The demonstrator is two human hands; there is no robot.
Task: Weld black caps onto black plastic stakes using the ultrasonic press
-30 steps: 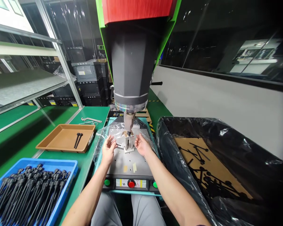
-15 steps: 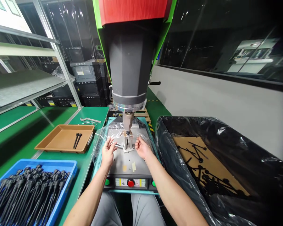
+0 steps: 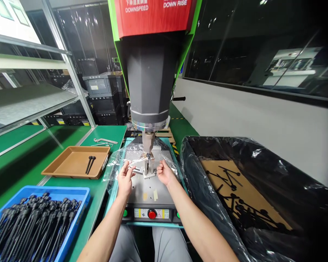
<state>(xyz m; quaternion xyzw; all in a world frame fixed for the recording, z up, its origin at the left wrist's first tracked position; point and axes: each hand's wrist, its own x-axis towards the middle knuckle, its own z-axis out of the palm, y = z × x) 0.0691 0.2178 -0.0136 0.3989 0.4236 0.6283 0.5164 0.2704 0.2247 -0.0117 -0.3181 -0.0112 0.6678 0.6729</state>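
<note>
A metal fixture (image 3: 149,171) stands on the machine's grey base plate, with a small black-headed part (image 3: 148,155) in its top. Right above it is the metal horn (image 3: 148,141) of the press; whether the two touch I cannot tell. To the fixture's left is my left hand (image 3: 125,180), thumb and fingers apart, holding nothing. My right hand (image 3: 165,174) is on the other side, its fingers curled closed and no part showing in them. Clear plastic film (image 3: 116,165) spreads around the fixture, close to both hands.
A blue tray (image 3: 86,193) of black strap-like parts and a brown tray (image 3: 68,173) with two such parts are at left. Wrenches (image 3: 106,141) lie behind. On the right, a black-lined bin (image 3: 207,203) holds loose black parts. A red button (image 3: 152,214) is in front.
The view has tilted up slightly, so lettering shows on the red panel. Both hands stay beside the fixture almost unmoved. The horn stays close above the part.
</note>
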